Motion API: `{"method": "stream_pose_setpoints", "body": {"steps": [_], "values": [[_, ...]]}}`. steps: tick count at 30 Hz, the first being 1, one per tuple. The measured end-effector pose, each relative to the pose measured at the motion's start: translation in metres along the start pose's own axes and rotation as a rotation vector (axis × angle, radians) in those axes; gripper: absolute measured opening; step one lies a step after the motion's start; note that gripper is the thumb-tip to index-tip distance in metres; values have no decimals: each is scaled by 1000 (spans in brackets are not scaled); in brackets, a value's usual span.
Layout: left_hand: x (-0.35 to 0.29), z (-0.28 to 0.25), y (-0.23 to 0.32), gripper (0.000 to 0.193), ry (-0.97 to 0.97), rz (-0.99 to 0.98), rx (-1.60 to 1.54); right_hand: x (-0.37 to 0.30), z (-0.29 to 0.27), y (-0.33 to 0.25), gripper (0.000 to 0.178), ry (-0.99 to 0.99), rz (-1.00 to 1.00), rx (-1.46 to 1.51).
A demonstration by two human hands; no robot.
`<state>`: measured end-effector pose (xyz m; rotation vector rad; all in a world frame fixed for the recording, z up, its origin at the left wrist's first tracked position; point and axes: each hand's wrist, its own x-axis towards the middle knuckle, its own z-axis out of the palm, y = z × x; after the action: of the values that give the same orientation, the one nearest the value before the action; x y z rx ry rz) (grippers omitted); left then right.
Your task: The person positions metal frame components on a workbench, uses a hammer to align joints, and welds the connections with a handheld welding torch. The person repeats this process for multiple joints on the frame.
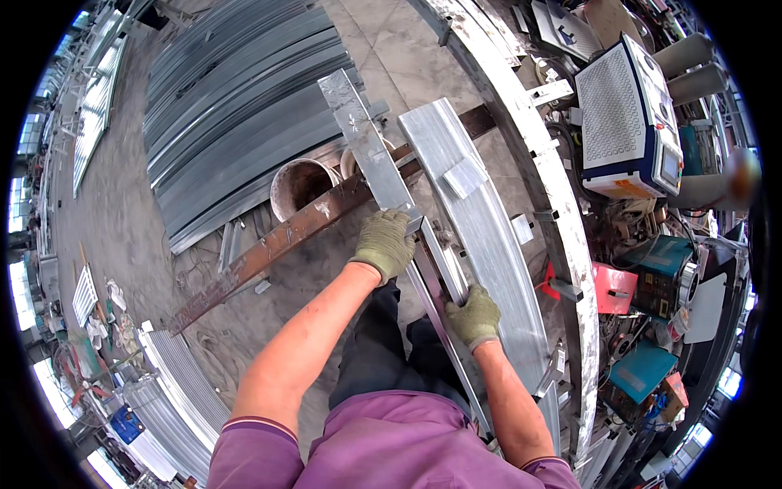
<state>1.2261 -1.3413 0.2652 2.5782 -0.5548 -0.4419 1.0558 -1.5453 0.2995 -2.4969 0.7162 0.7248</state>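
Note:
My left hand (384, 244), in an olive knit glove, is closed at the near end of a flat grey metal profile (366, 147). Its fingers lie where that profile meets a narrower metal channel (444, 259), which runs back toward my body. My right hand (474, 316), gloved alike, is wrapped round the near part of this channel. To the right of both hands stretches a long, wide metal profile (468, 208) with a small rectangular plate (465, 177) on top. A rusty beam (269, 248) passes crosswise beneath the profiles.
A bucket (301, 189) stands behind the rusty beam. Long grey profiles (244, 106) are stacked on the floor at the far left. On the right, a pale curved-looking rail (562, 212) separates me from a white-and-blue machine (615, 114) and teal equipment boxes (643, 371).

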Motion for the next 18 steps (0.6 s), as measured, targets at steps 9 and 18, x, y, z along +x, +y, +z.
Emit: {"method": "stream_pose_setpoints", "body": {"steps": [9,18], "values": [[2,8,15,53,-65,-121,107,-3,-15,14,62,52,-69,60],[3,10,20,49,-11,-144,110,-12,-85,-21,45,288,-494,110]]}}
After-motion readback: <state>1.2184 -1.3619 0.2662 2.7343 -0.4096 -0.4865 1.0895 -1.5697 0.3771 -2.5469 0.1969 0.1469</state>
